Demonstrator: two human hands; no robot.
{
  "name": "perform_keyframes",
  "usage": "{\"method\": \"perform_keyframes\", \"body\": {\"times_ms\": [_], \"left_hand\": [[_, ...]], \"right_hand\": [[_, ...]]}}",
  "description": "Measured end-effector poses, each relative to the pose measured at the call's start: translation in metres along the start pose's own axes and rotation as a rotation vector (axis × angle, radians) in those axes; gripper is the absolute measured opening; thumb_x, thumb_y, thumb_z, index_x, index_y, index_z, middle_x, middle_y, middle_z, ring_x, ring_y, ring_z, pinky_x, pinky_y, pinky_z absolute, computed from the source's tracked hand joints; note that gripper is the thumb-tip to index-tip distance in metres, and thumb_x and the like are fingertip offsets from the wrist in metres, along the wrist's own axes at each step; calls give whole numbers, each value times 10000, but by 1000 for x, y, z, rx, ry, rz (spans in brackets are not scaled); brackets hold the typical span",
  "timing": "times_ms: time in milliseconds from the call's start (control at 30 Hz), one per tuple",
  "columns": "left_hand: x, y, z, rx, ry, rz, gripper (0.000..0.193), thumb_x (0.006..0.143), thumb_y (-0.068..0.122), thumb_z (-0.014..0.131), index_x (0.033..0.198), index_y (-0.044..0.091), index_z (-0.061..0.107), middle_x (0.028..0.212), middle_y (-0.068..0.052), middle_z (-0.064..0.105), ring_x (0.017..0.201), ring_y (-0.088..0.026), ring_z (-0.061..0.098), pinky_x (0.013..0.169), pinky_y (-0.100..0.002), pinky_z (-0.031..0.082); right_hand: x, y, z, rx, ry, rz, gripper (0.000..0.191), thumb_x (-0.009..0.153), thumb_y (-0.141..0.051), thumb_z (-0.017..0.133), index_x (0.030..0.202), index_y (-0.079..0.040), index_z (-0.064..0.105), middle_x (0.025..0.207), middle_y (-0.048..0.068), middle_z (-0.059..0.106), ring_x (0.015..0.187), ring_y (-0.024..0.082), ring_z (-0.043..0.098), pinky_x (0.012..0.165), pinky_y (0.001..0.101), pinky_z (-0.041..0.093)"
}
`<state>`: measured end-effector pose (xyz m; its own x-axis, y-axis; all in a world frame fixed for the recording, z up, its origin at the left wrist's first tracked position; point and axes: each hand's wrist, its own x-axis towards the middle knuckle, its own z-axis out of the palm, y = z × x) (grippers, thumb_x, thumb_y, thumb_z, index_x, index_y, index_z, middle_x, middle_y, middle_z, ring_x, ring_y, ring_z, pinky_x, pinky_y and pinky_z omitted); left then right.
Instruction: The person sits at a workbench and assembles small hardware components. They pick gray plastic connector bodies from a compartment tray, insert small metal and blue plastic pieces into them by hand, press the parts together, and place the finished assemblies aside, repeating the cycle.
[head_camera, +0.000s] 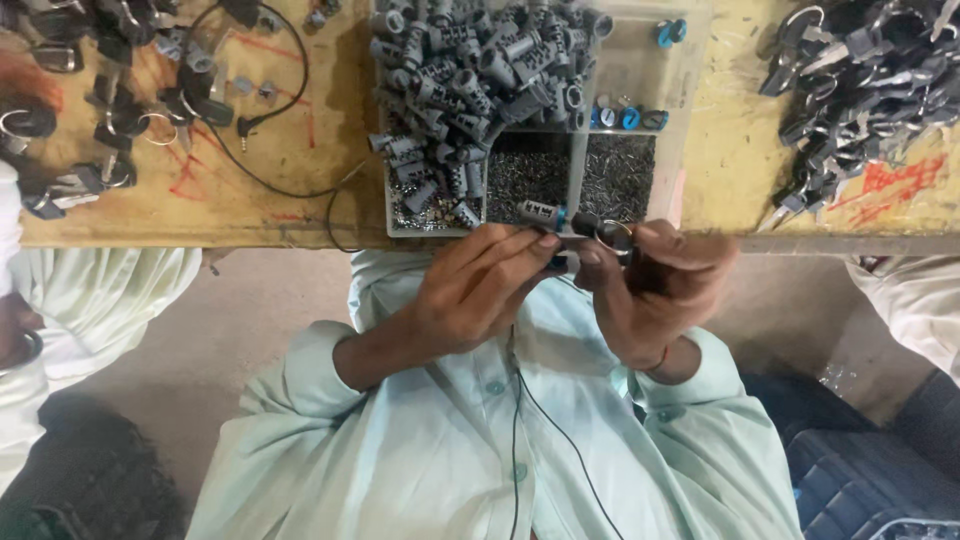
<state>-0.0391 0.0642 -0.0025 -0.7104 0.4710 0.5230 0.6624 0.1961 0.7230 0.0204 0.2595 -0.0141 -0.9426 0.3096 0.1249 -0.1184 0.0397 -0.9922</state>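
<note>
Lying across the upper middle of the yellowish worktable (300, 150): a clear plastic compartment tray (690, 60), heaped on its left side with grey ribbed cylinder parts (470, 70), with blue rings (628, 118) in a small right-hand section and fine dark metal pins (575, 180) in the two lower sections. Marked with a red printed patch (900, 185) near the table's right edge, too blurred to make out. Piled at the top right, dark keys with metal rings (860, 70); scattered at the top left, more keys and small parts (90, 110), cut off by the picture's edge. Trailing over the table, a thin black cable (270, 120) ending in a plug.

Held just below the tray's front edge, a small grey lock cylinder (560, 217) with a blue band, long axis running nearly level, left to right, metal-rimmed end toward the right. Left hand (480, 285) pinching it, fingertips closed at its left part. Right hand (655, 285) curled around its right end, fingers clamped; lower portion of the cylinder hidden behind fingers.

Showing at both sides, pale sleeves of other people (90, 300), mostly cut off.
</note>
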Motion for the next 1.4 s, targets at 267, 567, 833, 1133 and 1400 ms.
{"method": "perform_keyframes", "body": {"times_ms": [267, 567, 833, 1133, 1400], "left_hand": [[-8, 0, 9, -285, -39, -137, 295, 929, -38, 784, 1156, -38, 595, 1172, -170, 687, 1043, -307, 715, 873, -391, 610], [-7, 1, 5, -455, 56, -446, 241, 903, 23, 806, 1109, 47, 686, 1049, -88, 753, 942, -211, 763, 818, -327, 615], [0, 8, -31, -568, -287, -463, 82, 974, 128, 738, 972, 47, 745, 816, -74, 700, 733, -178, 686, 660, -337, 516], [-4, 0, -65, 505, -272, -453, 233, 814, 69, 723, 1037, 43, 664, 819, -85, 649, 812, -278, 647, 630, -407, 500], [-4, -21, -60, 664, -634, -313, 393, 535, 13, 715, 911, 46, 607, 846, -78, 649, 842, -246, 655, 641, -345, 533]], "right_hand": [[16, -11, -22, -570, -379, -422, 478, 887, 56, 851, 1204, -22, 501, 848, 153, 689, 685, 195, 673, 559, 325, 498], [17, 0, -14, -416, -566, -360, 835, 733, -244, 898, 1392, -34, 430, 1099, 225, 609, 931, 336, 648, 746, 409, 553], [120, -97, -18, -520, -1376, -32, 671, 770, -284, 887, 1332, -62, 595, 1018, 97, 724, 856, 215, 735, 683, 361, 606], [87, -25, 0, -981, -834, -354, 172, 917, -182, 783, 1055, -136, 693, 887, 43, 615, 746, 243, 658, 642, 402, 524], [94, -13, 23, -1158, -903, -457, 124, 834, -104, 683, 940, -60, 635, 893, 86, 558, 832, 254, 641, 639, 403, 502]]}}
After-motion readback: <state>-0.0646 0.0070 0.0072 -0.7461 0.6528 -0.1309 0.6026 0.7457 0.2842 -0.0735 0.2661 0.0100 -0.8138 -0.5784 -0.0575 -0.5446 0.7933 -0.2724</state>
